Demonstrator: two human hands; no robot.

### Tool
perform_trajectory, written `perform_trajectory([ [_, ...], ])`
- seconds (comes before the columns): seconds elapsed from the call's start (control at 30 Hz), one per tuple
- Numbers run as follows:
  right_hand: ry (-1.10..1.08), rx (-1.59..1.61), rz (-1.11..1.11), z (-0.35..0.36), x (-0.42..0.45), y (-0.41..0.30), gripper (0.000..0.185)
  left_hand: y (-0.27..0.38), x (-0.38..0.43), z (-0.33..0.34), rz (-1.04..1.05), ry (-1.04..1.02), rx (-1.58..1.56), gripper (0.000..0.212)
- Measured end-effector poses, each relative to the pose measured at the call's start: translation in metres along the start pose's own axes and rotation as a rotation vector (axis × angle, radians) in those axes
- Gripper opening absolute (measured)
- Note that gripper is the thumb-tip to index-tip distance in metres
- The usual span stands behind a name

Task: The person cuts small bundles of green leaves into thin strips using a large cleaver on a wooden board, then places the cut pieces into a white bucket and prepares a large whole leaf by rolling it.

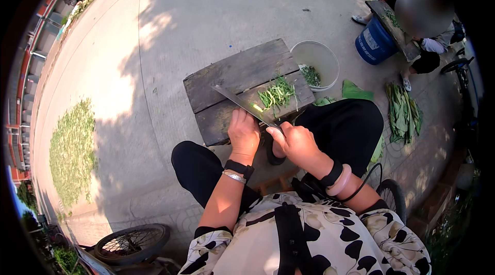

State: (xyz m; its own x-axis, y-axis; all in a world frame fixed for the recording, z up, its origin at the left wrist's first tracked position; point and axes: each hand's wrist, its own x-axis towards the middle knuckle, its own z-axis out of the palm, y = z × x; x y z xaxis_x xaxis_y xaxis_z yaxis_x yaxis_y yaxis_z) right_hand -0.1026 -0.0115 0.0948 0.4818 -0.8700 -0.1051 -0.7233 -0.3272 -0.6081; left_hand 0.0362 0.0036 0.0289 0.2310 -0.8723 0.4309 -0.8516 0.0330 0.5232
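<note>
A long-bladed kitchen knife (240, 101) lies slanted over a weathered plank board (232, 67), its handle in my right hand (298, 141). My left hand (244, 132) rests at the board's near edge, fingers bent close against the blade; what may lie beneath them is hidden. On the far side of the blade is a short pale-green cut piece (256, 107). Beyond it sits a loose heap of sliced green leaf strips (279, 92), some hanging towards the board's right edge.
A translucent white bucket (325, 62) with chopped greens stands against the board's right corner. Whole leaves (402, 112) lie on the ground at right. Another person works at a board over a blue bucket (373, 43). Shredded greens (73, 155) cover the pavement at left. A wheel (131, 242) is behind.
</note>
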Motion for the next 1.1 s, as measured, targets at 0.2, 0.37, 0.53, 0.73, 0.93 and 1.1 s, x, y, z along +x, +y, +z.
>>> perform_trajectory([
  [0.2, -0.004, -0.055, 0.007, -0.002, 0.002, -0.003, 0.044, -0.004, 0.005, 0.005, 0.048, 0.047, -0.023, 0.024],
  [0.37, 0.008, -0.025, -0.013, 0.002, 0.004, 0.001, 0.045, -0.007, 0.005, 0.007, 0.040, 0.011, -0.033, 0.024],
  [0.53, -0.021, -0.054, -0.022, 0.004, 0.009, 0.000, 0.045, -0.008, 0.004, 0.006, -0.016, -0.035, -0.024, 0.026],
  [0.73, -0.010, -0.021, -0.046, 0.018, 0.019, 0.004, 0.044, -0.008, -0.001, 0.009, -0.022, 0.008, -0.073, 0.030],
  [0.93, 0.044, -0.066, -0.096, 0.017, 0.025, 0.001, 0.046, -0.007, -0.001, 0.009, -0.026, 0.023, -0.033, 0.027],
  [1.1, 0.072, -0.027, -0.060, 0.017, 0.030, 0.003, 0.046, 0.002, 0.004, 0.005, -0.016, 0.042, 0.003, 0.013],
])
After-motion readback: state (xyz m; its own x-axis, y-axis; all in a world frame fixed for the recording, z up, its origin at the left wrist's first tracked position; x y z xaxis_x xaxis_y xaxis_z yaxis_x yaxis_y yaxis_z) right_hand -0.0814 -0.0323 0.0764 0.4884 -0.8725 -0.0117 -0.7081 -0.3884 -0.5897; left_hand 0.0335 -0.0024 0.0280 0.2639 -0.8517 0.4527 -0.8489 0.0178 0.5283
